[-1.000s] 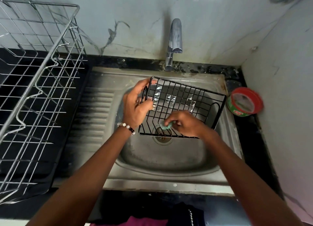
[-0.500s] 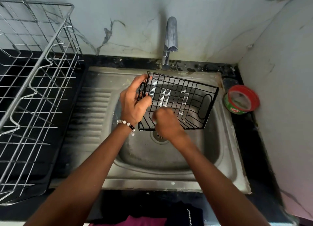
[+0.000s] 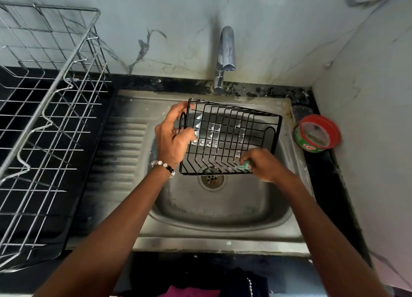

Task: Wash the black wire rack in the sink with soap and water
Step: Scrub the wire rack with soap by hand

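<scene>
Now, left hand (image 3: 172, 138) gripping black rack (image 3: 229, 138), right hand (image 3: 263, 163) w/ scrubber (image 3: 245, 164)

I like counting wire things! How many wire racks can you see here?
2. The black wire rack is held over the sink. The big silver wire rack stands on the counter at left.

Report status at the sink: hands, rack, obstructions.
Left hand grips black wire rack by its left end, over the basin. Right hand presses green scrubber on near rim. Tap dry. Nothing obstructing.
</scene>
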